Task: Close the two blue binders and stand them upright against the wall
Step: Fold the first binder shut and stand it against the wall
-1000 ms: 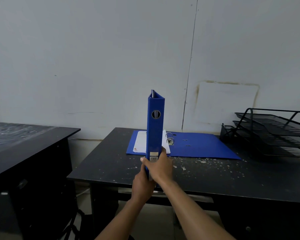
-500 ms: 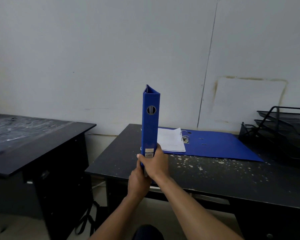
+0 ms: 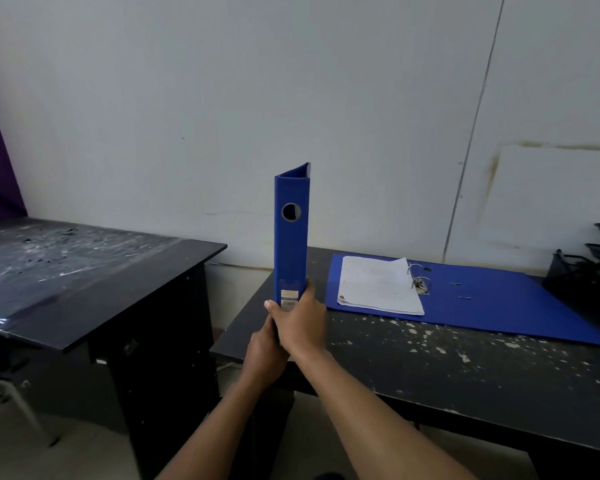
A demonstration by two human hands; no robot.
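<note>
Over desk's left end: closed binder [image 3: 290, 237] was held upright, spine toward camera, round finger hole high on the spine, label low down
Right hand [image 3: 300, 323]: fingers were wrapped around the closed binder's lower end — thumb on its right edge
Left hand [image 3: 265, 355]: was just below and behind the right hand, fingers curled on the binder's bottom
Open binder [image 3: 471, 299]: lay flat on the black desk [image 3: 430, 368] near the wall [image 3: 222, 98], covers spread, ring mechanism [image 3: 418, 278] exposed
Papers [image 3: 378, 285]: white stack lay on the open binder's left cover
Desk surface: was speckled with white flecks
Mesh tray [image 3: 593, 268]: black — at far right edge, just beside the open binder
Second desk [image 3: 84, 271]: stood apart on the left, dusty top
</note>
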